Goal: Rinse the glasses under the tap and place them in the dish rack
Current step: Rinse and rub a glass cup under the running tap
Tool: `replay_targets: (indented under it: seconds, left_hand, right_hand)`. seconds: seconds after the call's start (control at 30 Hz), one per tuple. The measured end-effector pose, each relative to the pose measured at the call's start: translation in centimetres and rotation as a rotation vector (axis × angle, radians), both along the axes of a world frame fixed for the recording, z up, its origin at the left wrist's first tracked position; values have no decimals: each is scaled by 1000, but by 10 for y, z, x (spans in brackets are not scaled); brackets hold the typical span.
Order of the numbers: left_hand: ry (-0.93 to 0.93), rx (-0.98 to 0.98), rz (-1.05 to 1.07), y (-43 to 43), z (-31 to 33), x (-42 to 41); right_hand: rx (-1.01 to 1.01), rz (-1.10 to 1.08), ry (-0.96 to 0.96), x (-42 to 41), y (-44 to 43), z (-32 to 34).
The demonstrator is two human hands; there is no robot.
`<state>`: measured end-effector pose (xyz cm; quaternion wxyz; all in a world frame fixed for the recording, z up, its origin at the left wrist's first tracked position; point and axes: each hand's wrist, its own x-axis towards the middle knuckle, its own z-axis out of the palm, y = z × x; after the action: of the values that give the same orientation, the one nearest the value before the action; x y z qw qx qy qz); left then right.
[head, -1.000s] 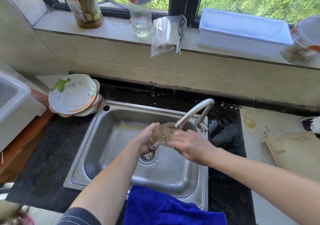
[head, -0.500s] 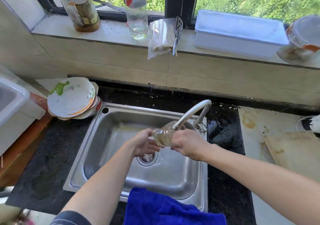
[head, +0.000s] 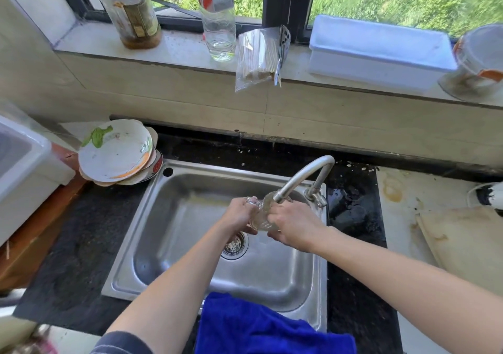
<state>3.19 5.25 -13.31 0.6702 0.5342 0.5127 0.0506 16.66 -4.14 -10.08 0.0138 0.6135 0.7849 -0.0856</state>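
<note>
A clear glass (head: 260, 214) is held over the steel sink (head: 174, 217), right under the spout of the curved tap (head: 302, 176). My left hand (head: 239, 216) grips its left side and my right hand (head: 295, 224) wraps around its right side. Both hands cover much of the glass. A white plastic dish rack (head: 24, 168) stands at the far left edge of the counter.
Stacked dirty plates (head: 117, 153) lie left of the sink. A blue cloth (head: 269, 326) hangs over the sink's front rim. The sill holds a jar (head: 130, 10), a bottle (head: 219, 18), a bag of sticks (head: 257, 57) and a white box (head: 378, 51). A cutting board (head: 468, 244) lies right.
My left hand let go of the glass for a moment, then closed on it again. The glass has turned between my hands under the spout. The view shifted slightly.
</note>
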Motion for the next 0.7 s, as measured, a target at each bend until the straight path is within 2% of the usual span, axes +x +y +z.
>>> replay_targets:
  seconds: [0.1, 0.17, 0.27, 0.3, 0.4, 0.5, 0.6, 0.7]
  left_hand:
    - [106, 127, 17, 9, -1, -5]
    - [177, 184, 20, 13, -4, -13]
    - [303, 216, -34, 14, -1, -20]
    - [348, 220, -77, 15, 2, -21]
    - [421, 48, -225, 20, 17, -18]
    - [519, -54, -418, 21, 36, -11]
    - [552, -80, -499, 22, 43, -7]
    - [540, -64, -502, 22, 42, -6]
  right_hand:
    - [-178, -100, 105, -2, -4, -5]
    - [-137, -188, 260, 9, -12, -5]
    - [-59, -387, 387, 26, -16, -14]
    - [-115, -491, 515, 26, -15, -17]
    - [-405, -812, 1124, 13, -9, -19]
    - [-498, -1033, 1430, 0, -4, -20]
    - [-580, -1204, 1529, -4, -2, -22]
    - [-694, -1250, 1600, -2, -1, -19]
